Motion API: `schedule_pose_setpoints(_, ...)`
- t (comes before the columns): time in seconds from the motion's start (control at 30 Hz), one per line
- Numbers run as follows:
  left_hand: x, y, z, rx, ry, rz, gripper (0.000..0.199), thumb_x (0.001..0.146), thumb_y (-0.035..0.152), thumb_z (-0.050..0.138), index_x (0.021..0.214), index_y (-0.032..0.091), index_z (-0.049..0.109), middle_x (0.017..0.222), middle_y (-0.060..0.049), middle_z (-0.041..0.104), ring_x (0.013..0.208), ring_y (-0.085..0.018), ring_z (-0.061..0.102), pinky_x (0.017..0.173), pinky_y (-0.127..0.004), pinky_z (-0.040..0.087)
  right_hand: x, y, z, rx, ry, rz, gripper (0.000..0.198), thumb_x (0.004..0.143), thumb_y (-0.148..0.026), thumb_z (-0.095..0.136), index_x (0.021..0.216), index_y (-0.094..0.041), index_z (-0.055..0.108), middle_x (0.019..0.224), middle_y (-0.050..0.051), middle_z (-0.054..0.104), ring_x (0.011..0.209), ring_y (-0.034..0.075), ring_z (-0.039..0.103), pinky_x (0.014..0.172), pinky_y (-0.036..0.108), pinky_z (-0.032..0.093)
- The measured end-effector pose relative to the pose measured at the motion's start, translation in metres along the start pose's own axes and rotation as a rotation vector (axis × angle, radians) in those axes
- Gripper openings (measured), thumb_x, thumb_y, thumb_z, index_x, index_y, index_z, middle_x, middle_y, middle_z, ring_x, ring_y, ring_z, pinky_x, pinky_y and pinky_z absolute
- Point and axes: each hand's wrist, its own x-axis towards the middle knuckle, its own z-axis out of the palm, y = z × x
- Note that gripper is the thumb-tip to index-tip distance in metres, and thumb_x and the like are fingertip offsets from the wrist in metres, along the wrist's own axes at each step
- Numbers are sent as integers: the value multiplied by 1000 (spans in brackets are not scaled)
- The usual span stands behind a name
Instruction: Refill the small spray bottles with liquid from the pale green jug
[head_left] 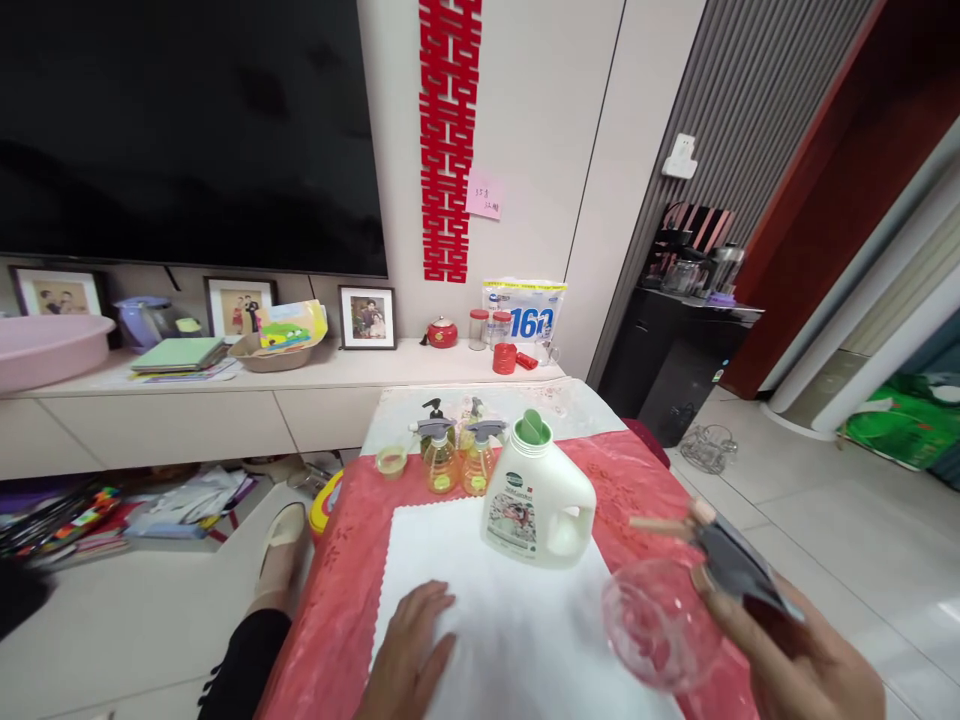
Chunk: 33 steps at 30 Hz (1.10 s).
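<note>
My right hand (pixel 806 640) grips a clear spray bottle (pixel 656 620) with a grey trigger head, held tilted above the right edge of the table and slightly blurred. On the white cloth (pixel 480 620) lies my left hand (pixel 412 640), fingers stretched out and thumb apart, holding nothing. A white detergent jug (pixel 525 500) with a green spout and no cap on its mouth stands on the far part of the cloth. Behind and left of it are two amber spray bottles (pixel 441 468) with grey triggers, a dark pump bottle (pixel 433 410) and a small shallow cup (pixel 391 462).
A red patterned tablecloth (pixel 322 620) covers the table. Beyond it, a long white cabinet (pixel 360 367) carries framed photos, red-lidded jars (pixel 478 330) and a pink basin (pixel 52 350). A black cabinet (pixel 667 360) stands at right. Someone's shoe (pixel 285 530) shows at left.
</note>
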Motion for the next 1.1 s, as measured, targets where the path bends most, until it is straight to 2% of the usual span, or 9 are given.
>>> schedule_pose_setpoints(0.07, 14, -12, 1, 142, 106, 9, 39, 99, 47, 48, 123, 25, 69, 130, -10, 72, 123, -26, 67, 103, -41, 58, 31, 16, -2, -78, 67, 75, 54, 73, -59, 90, 95, -11, 77, 79, 7, 63, 63, 16, 59, 49, 18, 43)
schedule_pose_setpoints(0.17, 27, -29, 6, 341, 215, 53, 40, 99, 46, 48, 120, 21, 70, 128, -12, 73, 120, -31, 67, 96, -46, 59, 77, 35, 17, -53, 125, 143, 65, 64, -67, 87, 94, -11, 75, 81, 6, 63, 65, 16, 53, 52, 21, 39)
schedule_pose_setpoints(0.37, 27, -32, 9, 481, 232, 81, 30, 98, 34, 50, 120, 24, 68, 126, -8, 73, 120, -28, 65, 99, -46, 51, 153, 84, 78, -7, 96, 149, 75, 57, -70, 81, 98, -8, 72, 78, 7, 61, 67, 18, 52, 59, 24, 40)
schedule_pose_setpoints(0.43, 27, -29, 8, 502, 239, 96, 29, 98, 32, 50, 120, 23, 67, 125, -8, 74, 119, -27, 65, 99, -45, 49, 174, 105, 98, 2, 62, 159, 75, 60, -67, 84, 105, -9, 70, 83, 6, 63, 68, 17, 54, 63, 24, 45)
schedule_pose_setpoints(0.5, 27, -28, 7, 522, 239, 109, 29, 98, 32, 50, 121, 23, 66, 124, -7, 74, 118, -27, 66, 99, -44, 49, 190, 124, 117, -10, 33, 188, 60, 79, -59, 82, 108, -9, 67, 85, 5, 61, 69, 14, 55, 68, 24, 49)
schedule_pose_setpoints(0.57, 27, -28, 6, 534, 240, 116, 29, 98, 31, 51, 121, 23, 66, 125, -7, 74, 118, -26, 66, 99, -43, 48, 203, 140, 134, -29, 1, 212, 44, 96, -50, 74, 110, -10, 65, 85, 3, 59, 70, 12, 56, 72, 25, 52)
schedule_pose_setpoints(0.63, 28, -27, 5, 541, 242, 123, 30, 97, 31, 51, 122, 23, 66, 125, -7, 74, 118, -26, 66, 99, -42, 48, 212, 153, 148, -37, -31, 223, 36, 104, -44, 69, 111, -10, 64, 86, 2, 58, 71, 12, 57, 74, 25, 53)
schedule_pose_setpoints(0.83, 31, -20, -3, 581, 243, 156, 31, 97, 33, 50, 122, 22, 65, 123, -7, 75, 114, -26, 67, 96, -40, 48, 234, 173, 173, 1, -117, 231, 32, 107, -39, 66, 118, -9, 61, 98, 5, 59, 81, 13, 60, 77, 26, 56)
schedule_pose_setpoints(1.1, 33, -14, -8, 603, 234, 160, 30, 98, 32, 49, 121, 23, 64, 122, -7, 76, 113, -25, 68, 95, -40, 48, 248, 189, 185, 47, -192, 258, 33, 106, -35, 67, 126, -10, 59, 106, 7, 59, 85, 15, 61, 80, 28, 58)
